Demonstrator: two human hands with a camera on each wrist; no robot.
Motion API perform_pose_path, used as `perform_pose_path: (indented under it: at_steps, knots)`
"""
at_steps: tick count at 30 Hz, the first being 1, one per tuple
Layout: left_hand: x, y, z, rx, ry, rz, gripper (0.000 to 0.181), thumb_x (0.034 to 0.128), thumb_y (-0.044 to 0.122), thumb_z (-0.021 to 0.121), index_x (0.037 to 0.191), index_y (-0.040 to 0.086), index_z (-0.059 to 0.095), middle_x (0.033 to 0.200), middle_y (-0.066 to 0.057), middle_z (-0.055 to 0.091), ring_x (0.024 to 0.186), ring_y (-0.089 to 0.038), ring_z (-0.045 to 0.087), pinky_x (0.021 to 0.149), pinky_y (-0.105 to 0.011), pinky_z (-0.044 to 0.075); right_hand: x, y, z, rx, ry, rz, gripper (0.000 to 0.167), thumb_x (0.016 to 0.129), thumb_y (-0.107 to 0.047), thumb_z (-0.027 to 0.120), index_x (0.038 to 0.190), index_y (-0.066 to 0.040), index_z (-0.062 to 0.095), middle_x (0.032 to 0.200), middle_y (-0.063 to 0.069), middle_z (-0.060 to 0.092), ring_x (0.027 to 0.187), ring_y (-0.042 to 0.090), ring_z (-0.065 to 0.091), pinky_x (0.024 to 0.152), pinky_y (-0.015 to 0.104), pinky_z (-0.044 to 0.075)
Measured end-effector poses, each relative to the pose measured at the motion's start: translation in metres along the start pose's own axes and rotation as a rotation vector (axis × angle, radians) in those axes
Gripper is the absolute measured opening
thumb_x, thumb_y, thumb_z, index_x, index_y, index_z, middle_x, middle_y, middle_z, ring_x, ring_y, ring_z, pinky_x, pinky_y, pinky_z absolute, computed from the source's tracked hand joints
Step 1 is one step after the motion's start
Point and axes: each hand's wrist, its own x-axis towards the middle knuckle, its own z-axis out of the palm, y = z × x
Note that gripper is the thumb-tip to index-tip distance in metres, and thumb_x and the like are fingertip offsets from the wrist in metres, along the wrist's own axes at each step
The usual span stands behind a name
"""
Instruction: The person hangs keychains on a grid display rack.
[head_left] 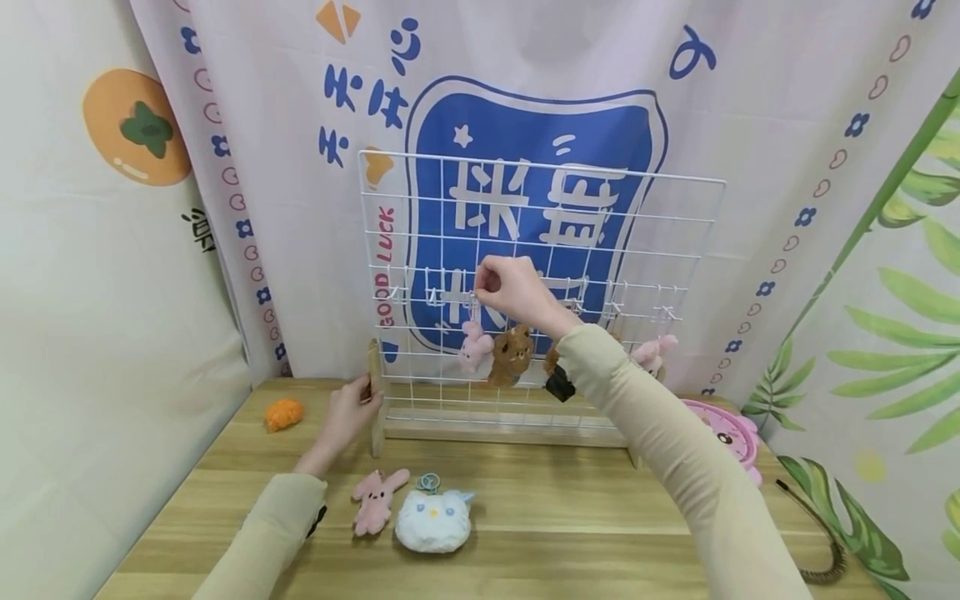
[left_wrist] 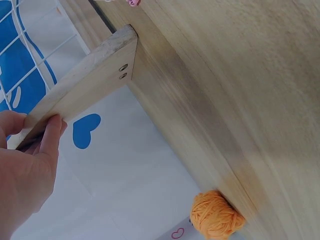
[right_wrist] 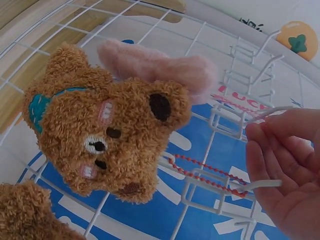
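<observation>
Left hand [head_left: 352, 410] grips wooden post [left_wrist: 87, 81] at rack's [head_left: 540, 166] eight o'clock, likely for steadiness. Right hand [head_left: 517, 287] has fingertips together by hook [right_wrist: 272, 110], pink bunny [head_left: 472, 348] at seven o'clock; can't tell if pinching anything.

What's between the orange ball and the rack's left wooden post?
In the head view, the left hand, gripping the wooden post; nearer the orange ball, bare tabletop shows.

The place looks like a curtained nook dressed as a small shop display. Cloth curtains [head_left: 540, 42] printed with fruit [head_left: 105, 117], leaves [head_left: 892, 364] and lettering [head_left: 386, 237] hang around a wood-grain table [head_left: 570, 533]; on it stands a wire grid [head_left: 515, 242] whose hooks [head_left: 616, 310] carry plush toys [head_left: 512, 357]. Whether it lies within a shop, home or studio cannot be told.
</observation>
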Motion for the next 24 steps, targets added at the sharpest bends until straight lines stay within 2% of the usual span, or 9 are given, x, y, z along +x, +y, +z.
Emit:
perform_pose_path:
  at_steps: [7,9,11,14,18,21,24]
  knots:
    - [0.001,0.0,-0.001,-0.024,-0.006,-0.006,0.023,0.0924,0.003,0.06,0.11,-0.01,0.065,0.11,-0.033,0.069,0.105,-0.045,0.069,0.088,-0.051,0.061,-0.02,-0.008,-0.009,0.052,0.075,-0.049,0.004,0.091,-0.008,0.065,0.092,-0.005,0.066,0.09,0.009,0.072,0.077,0.017,0.066,0.07,0.024,0.058]
    - [0.001,0.001,-0.001,-0.023,-0.005,-0.004,0.022,0.0924,0.004,0.06,0.109,-0.009,0.065,0.109,-0.032,0.07,0.104,-0.045,0.069,0.088,-0.051,0.061,-0.032,-0.011,-0.007,0.077,0.075,-0.078,0.003,0.09,-0.007,0.067,0.091,-0.004,0.066,0.088,0.01,0.073,0.074,0.015,0.066,0.068,0.023,0.059]
    - [0.001,0.001,-0.002,-0.018,-0.006,0.001,0.019,0.0922,0.004,0.06,0.106,-0.008,0.065,0.108,-0.032,0.07,0.104,-0.044,0.069,0.088,-0.051,0.061,-0.045,-0.014,0.0,0.12,0.041,-0.09,0.003,0.089,-0.005,0.067,0.091,-0.002,0.066,0.086,0.012,0.073,0.069,0.012,0.066,0.064,0.022,0.06]
    - [0.002,0.001,-0.002,-0.003,0.001,0.002,0.012,0.0918,0.004,0.06,0.097,-0.006,0.065,0.106,-0.031,0.071,0.103,-0.044,0.07,0.088,-0.051,0.061,-0.067,-0.012,0.023,0.156,-0.049,-0.114,0.003,0.089,-0.004,0.067,0.09,-0.001,0.066,0.086,0.012,0.073,0.067,0.006,0.064,0.063,0.019,0.06]
    - [0.001,0.001,-0.003,0.024,0.013,0.012,0.008,0.0912,0.003,0.06,0.088,-0.004,0.062,0.102,-0.03,0.072,0.1,-0.044,0.071,0.086,-0.052,0.061,-0.09,-0.001,0.071,0.137,-0.186,-0.157,0.002,0.088,-0.003,0.068,0.087,-0.003,0.066,0.083,0.009,0.074,0.069,0.005,0.066,0.064,0.011,0.057]
    - [0.001,0.001,-0.003,0.039,0.005,0.017,0.008,0.0914,0.004,0.06,0.088,-0.003,0.062,0.101,-0.03,0.072,0.098,-0.043,0.071,0.085,-0.052,0.061,-0.101,0.012,0.109,0.106,-0.292,-0.173,0.005,0.086,-0.003,0.071,0.085,-0.005,0.066,0.082,0.007,0.074,0.071,0.008,0.068,0.066,0.008,0.055]
    - [-0.001,0.002,-0.001,0.032,-0.012,0.01,0.01,0.0921,0.005,0.06,0.092,-0.004,0.063,0.103,-0.03,0.072,0.099,-0.043,0.071,0.085,-0.052,0.061,-0.108,0.024,0.143,0.075,-0.39,-0.153,0.003,0.087,-0.004,0.07,0.085,-0.005,0.068,0.083,0.006,0.074,0.073,0.006,0.068,0.066,0.006,0.053]
